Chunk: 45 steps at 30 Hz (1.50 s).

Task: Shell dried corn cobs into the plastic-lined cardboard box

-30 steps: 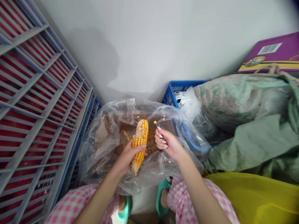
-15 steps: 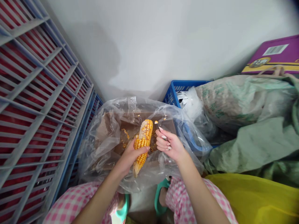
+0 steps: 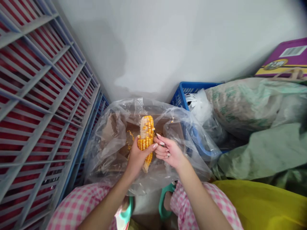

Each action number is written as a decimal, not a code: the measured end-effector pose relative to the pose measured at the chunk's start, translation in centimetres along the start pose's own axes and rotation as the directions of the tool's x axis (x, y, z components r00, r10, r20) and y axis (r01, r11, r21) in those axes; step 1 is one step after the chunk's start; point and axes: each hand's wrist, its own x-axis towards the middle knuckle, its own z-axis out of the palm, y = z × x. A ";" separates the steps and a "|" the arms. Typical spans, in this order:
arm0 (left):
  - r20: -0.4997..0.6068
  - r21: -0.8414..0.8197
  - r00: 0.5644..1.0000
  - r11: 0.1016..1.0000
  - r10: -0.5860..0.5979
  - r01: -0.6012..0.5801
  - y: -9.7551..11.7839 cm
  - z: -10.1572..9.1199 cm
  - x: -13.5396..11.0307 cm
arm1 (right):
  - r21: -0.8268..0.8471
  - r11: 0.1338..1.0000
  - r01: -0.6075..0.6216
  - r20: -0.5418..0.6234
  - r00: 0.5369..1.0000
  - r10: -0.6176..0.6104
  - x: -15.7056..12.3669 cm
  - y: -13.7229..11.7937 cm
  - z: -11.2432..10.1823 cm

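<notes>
First, the left hand (image 3: 139, 157) is closed around the lower part of a corn cob (image 3: 145, 135), with its fingers behind the cob and its thumb across the front. The cob stands tilted over the box, its upper end showing pale patches among the yellow kernels. The right hand (image 3: 168, 150) sits just beside it, with fingers curled and pressed together, pinching a thin pick (image 3: 155, 133). The pick's dark tip is at or very near the cob; contact cannot be confirmed from this view.

Below the hands, a clear plastic bag (image 3: 105, 166) lines a cardboard box (image 3: 112, 134), and loose corn kernels (image 3: 130, 138) lie inside. A blue plastic crate (image 3: 192, 88) and woven sacks (image 3: 242, 108) stand to the right, with a slatted grey crate (image 3: 40, 95) to the left.

Caution: the pick works close to the left thumb, so a slip under pressure could jab it. Kernels flicked hard could clear the bag and fall among the sacks.
</notes>
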 end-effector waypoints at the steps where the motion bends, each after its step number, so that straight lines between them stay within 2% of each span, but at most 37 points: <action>1: -0.017 -0.013 1.000 1.000 0.001 -0.001 -0.1 -0.1 0.1 | 0.000 1.000 0.003 -0.004 1.000 -0.003 0.2 0.3 0.1; 11: -0.085 -0.101 0.996 0.995 0.000 -0.009 0.2 0.1 0.0 | 0.059 0.997 0.046 -0.057 0.997 -0.043 0.9 1.3 0.9; 23: -0.034 -0.144 0.997 0.987 -0.076 0.070 1.0 0.1 -0.3 | 0.105 0.993 0.051 -0.060 0.997 -0.045 0.9 1.4 1.2; 27: -0.033 -0.143 0.994 0.984 -0.109 0.103 1.9 -0.1 -1.0 | 0.216 0.973 0.078 -0.041 0.997 -0.071 0.3 1.7 2.7; 32: -0.042 -0.117 0.987 0.982 -0.157 0.151 3.6 -0.4 -3.1 | 0.321 0.941 0.108 -0.016 0.994 -0.109 -1.3 2.4 5.3; 37: -0.062 -0.152 0.977 0.969 -0.204 0.192 4.9 -0.3 -4.6 | 0.333 0.932 0.144 -0.020 0.989 -0.145 -2.0 3.2 7.0; 45: -0.023 -0.183 0.968 0.953 -0.251 0.243 5.1 -1.1 -4.5 | 0.311 0.934 0.175 -0.063 0.985 -0.163 -1.8 3.6 8.4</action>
